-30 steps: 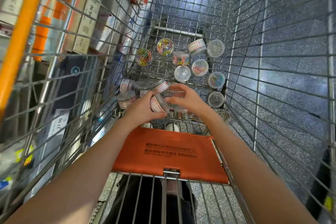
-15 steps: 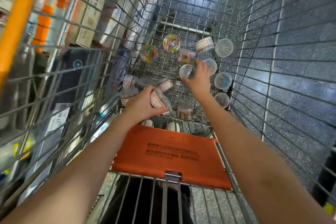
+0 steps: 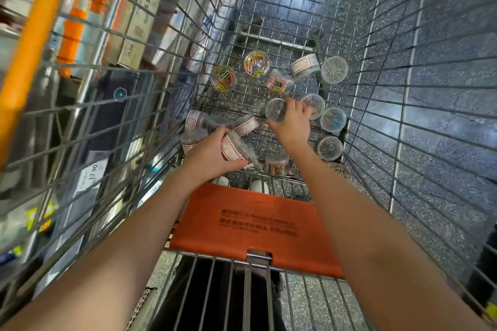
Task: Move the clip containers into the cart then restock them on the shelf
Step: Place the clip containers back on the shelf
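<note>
Two bare forearms reaching down into a wire cart (image 3: 403, 105), passing over an orange flap (image 3: 242, 226) folded flat at the near end. Left hand (image 3: 208, 154) curling around a clear clip container (image 3: 235, 146) with a red-and-white label, holding it tilted on its side just above the cart floor. Lying close beside that hand, several more labelled containers (image 3: 195, 121), tipped over and touching one another by the left wall. Right hand (image 3: 291, 122) stretching a little farther in, fingers bending over a round container of silver clips (image 3: 275, 109), gripping it at the lid edge. Sitting just right of that hand, upright tubs (image 3: 333, 119) of coloured and silver clips, lined up along the right wall, one more silver tub (image 3: 330, 148) nearer. Resting farther out on the mesh floor, two tubs of bright coloured clips (image 3: 256, 64), a labelled one (image 3: 305, 66) lying on its side and a silver-clip tub (image 3: 334, 69) at the far right. Showing through the left wall, blurred shelf (image 3: 88, 115) stock with price tags (image 3: 92, 173), and an orange rail (image 3: 37, 35) running up the near left corner. Speckled grey floor (image 3: 443, 35) showing beneath and beyond.
</note>
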`<state>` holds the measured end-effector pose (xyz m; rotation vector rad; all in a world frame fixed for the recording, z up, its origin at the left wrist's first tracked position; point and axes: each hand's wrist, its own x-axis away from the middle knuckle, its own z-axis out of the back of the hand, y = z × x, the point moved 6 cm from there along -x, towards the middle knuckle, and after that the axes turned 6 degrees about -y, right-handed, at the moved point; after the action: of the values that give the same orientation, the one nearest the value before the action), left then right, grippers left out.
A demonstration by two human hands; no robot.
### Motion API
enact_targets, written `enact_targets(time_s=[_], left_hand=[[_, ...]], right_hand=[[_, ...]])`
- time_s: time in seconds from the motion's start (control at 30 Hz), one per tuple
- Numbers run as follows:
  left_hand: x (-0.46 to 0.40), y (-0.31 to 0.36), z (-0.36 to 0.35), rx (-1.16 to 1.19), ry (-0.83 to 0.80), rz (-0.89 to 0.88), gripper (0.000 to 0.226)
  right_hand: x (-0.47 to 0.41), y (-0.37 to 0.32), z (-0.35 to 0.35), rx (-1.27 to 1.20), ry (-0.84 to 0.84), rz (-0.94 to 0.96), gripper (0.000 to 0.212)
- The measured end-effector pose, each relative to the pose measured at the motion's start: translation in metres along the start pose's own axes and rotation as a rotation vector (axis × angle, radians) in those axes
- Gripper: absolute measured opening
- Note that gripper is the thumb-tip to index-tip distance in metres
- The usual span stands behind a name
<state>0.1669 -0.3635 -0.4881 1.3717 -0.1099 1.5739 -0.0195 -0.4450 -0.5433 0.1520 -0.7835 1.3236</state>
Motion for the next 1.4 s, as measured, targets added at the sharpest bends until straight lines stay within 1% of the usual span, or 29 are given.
enact_targets(time_s=[0.1,0.2,0.3,0.37,0.53,0.63,0.67,0.73,0.8,0.87,1.0,1.2,1.27,1.4], left_hand=[[0.003,-0.003,0.002,0.017,0.007,0.001,0.078],[0.007,0.002,0.004,-0.006,0.009,0.001,0.079],[0.014,0.011,0.008,-0.009,-0.007,-0.002,0.079],[0.021,0.02,0.013,-0.024,-0.008,-0.024,0.074],[0.05,0.06,0.039,-0.119,0.037,-0.12,0.068],[0.071,0.086,0.055,-0.134,0.048,-0.175,0.059],[0.079,0.095,0.061,-0.123,0.054,-0.202,0.059],[0.096,0.118,0.073,-0.142,0.065,-0.252,0.065],[0.113,0.137,0.087,-0.214,0.109,-0.268,0.068],[0.136,0.155,0.102,-0.26,0.169,-0.29,0.065],[0.185,0.183,0.126,-0.312,0.254,-0.368,0.06],[0.275,0.219,0.163,-0.273,0.379,-0.464,0.063],[0.309,0.229,0.174,-0.27,0.436,-0.482,0.073],[0.377,0.239,0.19,-0.265,0.553,-0.496,0.075]], right_hand=[[0.0,-0.001,0.002,0.004,-0.021,0.005,0.074],[0.007,0.0,0.004,0.005,-0.055,0.053,0.076],[0.021,-0.002,0.012,-0.078,-0.057,0.086,0.074],[0.034,-0.006,0.021,-0.118,-0.054,0.095,0.074],[0.073,-0.019,0.063,-0.205,-0.054,0.133,0.066],[0.097,-0.032,0.095,-0.232,-0.057,0.139,0.067],[0.106,-0.038,0.107,-0.234,-0.05,0.143,0.067],[0.124,-0.05,0.133,-0.248,-0.03,0.165,0.066],[0.143,-0.063,0.16,-0.27,-0.012,0.196,0.065],[0.165,-0.075,0.188,-0.27,0.03,0.222,0.063],[0.218,-0.102,0.243,-0.244,0.139,0.317,0.067],[0.303,-0.144,0.315,-0.247,0.209,0.476,0.063],[0.325,-0.157,0.336,-0.203,0.218,0.53,0.064],[0.372,-0.186,0.374,-0.082,0.211,0.659,0.068]])
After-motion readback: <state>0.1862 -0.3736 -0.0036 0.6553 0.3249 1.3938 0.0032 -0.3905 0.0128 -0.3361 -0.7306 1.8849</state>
